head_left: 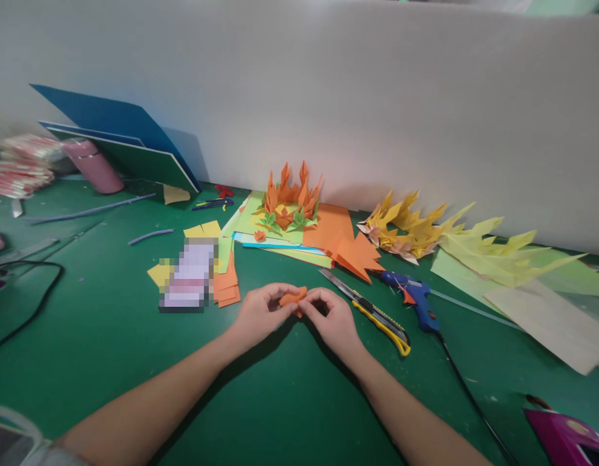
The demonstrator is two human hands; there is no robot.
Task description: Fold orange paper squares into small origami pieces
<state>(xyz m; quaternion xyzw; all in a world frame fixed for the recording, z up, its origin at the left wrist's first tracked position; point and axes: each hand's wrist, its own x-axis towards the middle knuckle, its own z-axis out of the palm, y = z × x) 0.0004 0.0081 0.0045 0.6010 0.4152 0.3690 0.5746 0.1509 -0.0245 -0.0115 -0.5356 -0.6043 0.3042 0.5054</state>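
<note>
A small folded piece of orange paper (294, 299) is pinched between my two hands above the green table. My left hand (263, 310) grips it from the left, thumb in front. On the other side, the thumb and fingertips of my right hand (331, 317) press its right end. My fingers cover part of the folds. Beside my right hand lies a yellow utility knife (377, 317) with its blade out. Left of my left hand sit orange paper squares (228, 288). Farther back stands an orange folded-paper crown (292, 200) with green leaf shapes at its base.
Right of the knife is a blue glue gun (416, 298) with a black cord. Yellow folded-paper pieces (411, 226) and pale sheets (546, 317) lie at right. A blurred-out rectangle (190, 275), a pink bottle (93, 165) and leaning boards (129, 155) are at left.
</note>
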